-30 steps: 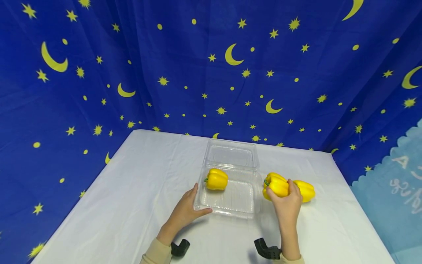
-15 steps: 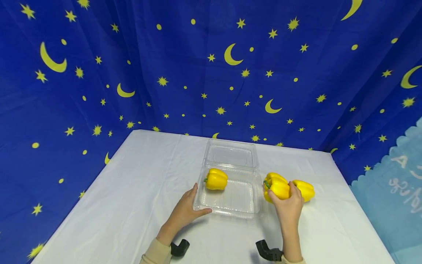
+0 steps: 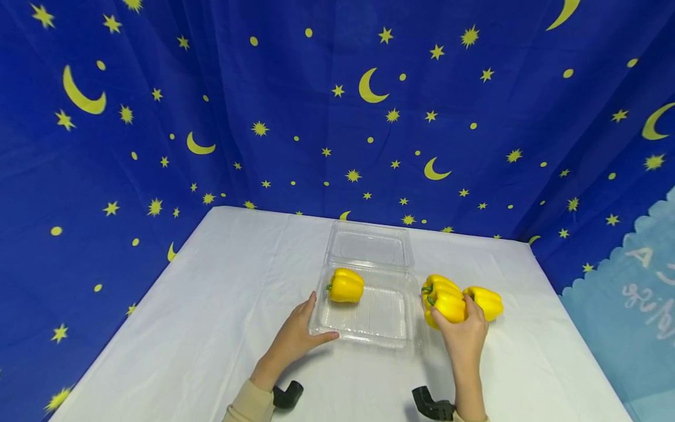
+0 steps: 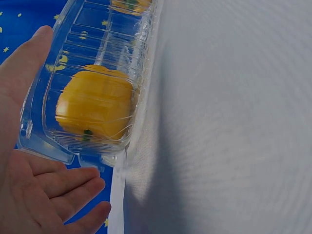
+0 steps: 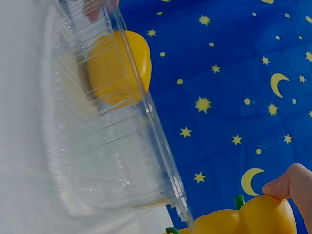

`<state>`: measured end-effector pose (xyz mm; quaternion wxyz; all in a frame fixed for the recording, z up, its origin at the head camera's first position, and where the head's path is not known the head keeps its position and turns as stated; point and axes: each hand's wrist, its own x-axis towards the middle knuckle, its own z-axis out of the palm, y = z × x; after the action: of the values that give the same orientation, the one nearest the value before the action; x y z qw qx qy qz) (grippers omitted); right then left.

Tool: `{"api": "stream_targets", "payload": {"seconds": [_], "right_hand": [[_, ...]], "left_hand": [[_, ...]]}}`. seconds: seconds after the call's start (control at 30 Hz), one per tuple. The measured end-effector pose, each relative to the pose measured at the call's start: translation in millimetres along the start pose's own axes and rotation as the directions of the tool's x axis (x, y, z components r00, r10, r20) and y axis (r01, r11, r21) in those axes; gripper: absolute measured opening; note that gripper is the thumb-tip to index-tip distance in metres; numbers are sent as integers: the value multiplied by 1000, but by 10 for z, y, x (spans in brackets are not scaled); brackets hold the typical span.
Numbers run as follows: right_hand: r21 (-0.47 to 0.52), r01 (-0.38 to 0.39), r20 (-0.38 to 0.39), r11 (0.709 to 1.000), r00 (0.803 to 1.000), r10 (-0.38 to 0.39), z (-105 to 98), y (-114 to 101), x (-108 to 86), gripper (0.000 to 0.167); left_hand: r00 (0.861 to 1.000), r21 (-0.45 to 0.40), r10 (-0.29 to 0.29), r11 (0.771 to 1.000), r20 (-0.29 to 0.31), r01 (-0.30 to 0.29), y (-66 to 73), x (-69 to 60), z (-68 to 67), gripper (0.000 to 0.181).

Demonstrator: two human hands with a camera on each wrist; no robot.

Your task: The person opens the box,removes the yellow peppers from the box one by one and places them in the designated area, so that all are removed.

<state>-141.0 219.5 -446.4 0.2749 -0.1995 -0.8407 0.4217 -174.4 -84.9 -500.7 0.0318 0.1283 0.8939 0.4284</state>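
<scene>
A clear plastic clamshell container [image 3: 387, 310] lies with its lid [image 3: 371, 246] folded back. One yellow bell pepper [image 3: 346, 286] rests on its side in the left part of the base. At the near left corner is my left hand [image 3: 294, 335], fingers and thumb spread along the container's sides; whether they touch it is unclear. My right hand [image 3: 466, 335] grips a second yellow bell pepper [image 3: 449, 307] between thumb and fingers, right of the container. Just behind that is a third bell pepper [image 3: 440, 282], and another bell pepper [image 3: 485, 302] lies to the right.
A white cloth [image 3: 227, 281] covers the table. Dark blue curtains [image 3: 295, 105] with yellow moons and stars hang behind and at the sides. A light blue panel [image 3: 627, 310] with white lettering is at the right. Black camera mounts sit at both wrists.
My right hand has shifted slightly nearer and to the right with its bell pepper, showing more of the pepper behind and its stem. My left hand and the container stay put.
</scene>
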Motion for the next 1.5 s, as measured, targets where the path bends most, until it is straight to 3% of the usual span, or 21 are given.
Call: {"api": "stream_targets", "payload": {"seconds": [0.7,1.5], "right_hand": [[-64,-11,50,998,999,14,24,117,-49,73],[-119,-67,119,991,990,82,93,305,-99,74]], "left_hand": [[1000,-17,10,1000,0,-10,-18,0,1,110],[1000,9,7,1000,1,-7,-18,-5,9,110]]}}
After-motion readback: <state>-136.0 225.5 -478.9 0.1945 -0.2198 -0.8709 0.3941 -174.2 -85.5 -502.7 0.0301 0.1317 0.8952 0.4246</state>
